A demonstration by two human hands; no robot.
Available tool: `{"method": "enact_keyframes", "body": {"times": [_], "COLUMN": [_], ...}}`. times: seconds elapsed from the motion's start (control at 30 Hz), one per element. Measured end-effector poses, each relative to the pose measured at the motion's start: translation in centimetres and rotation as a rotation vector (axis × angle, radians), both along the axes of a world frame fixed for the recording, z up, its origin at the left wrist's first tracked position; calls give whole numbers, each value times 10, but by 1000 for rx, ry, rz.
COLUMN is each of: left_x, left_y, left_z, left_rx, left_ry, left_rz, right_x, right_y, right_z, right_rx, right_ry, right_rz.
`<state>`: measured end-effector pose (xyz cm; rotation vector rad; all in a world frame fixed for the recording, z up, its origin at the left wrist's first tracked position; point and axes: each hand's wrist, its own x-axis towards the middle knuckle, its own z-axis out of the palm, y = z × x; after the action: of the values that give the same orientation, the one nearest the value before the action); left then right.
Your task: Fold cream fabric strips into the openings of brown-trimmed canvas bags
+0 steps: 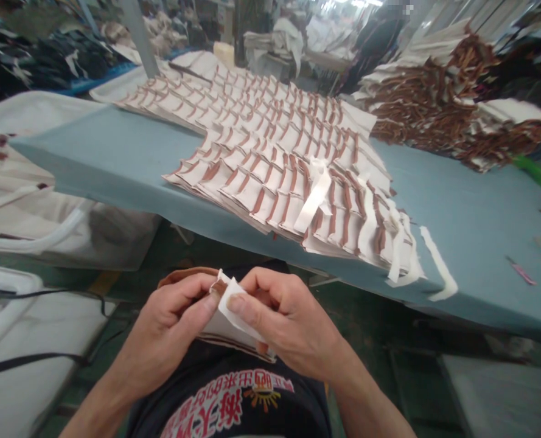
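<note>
Close to my body, my left hand (174, 322) pinches the edge of a brown and white fabric piece (233, 336) between thumb and fingers. My right hand (282, 316) grips the same piece on its other side, with the thumb pressed on a white strip (227, 304) along its edge. The two hands nearly meet at the fingertips. Part of the fabric hangs below them against my dark printed apron (233, 395), and its far side is hidden by my fingers.
In front stands a blue-covered table (128, 152) with overlapping rows of white, brown-edged fabric pieces (270, 152). Loose white strips (439, 264) lie at the right end. Farther right are a tall brown-and-white fabric stack (434, 103) and small pink snips (521, 271). White bins (60, 121) stand left.
</note>
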<state>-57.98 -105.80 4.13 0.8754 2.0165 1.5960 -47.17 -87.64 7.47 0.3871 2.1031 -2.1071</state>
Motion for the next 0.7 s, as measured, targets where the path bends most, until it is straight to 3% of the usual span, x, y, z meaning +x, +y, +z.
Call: {"method": "enact_keyframes", "body": {"times": [0.17,0.23,0.43,0.7], "left_x": [8,9,2,-2], "left_y": [-6,-7,-14,-15], "left_z": [-9,-11,-25,-42], "left_rx": [-2,-3,-29,63], "left_ry": [-96,-99,-69,-314], "left_rz": [87,115,-2,47], "right_x": [4,2,-4,-5], "right_y": [-9,-12,-18,-23], "right_z": [-4,-7,-18,-18], "right_rx": [-40,53,266,207], "right_ry": [-14,-20,-58,-105], "right_rz": [-34,-97,-177,-172]}}
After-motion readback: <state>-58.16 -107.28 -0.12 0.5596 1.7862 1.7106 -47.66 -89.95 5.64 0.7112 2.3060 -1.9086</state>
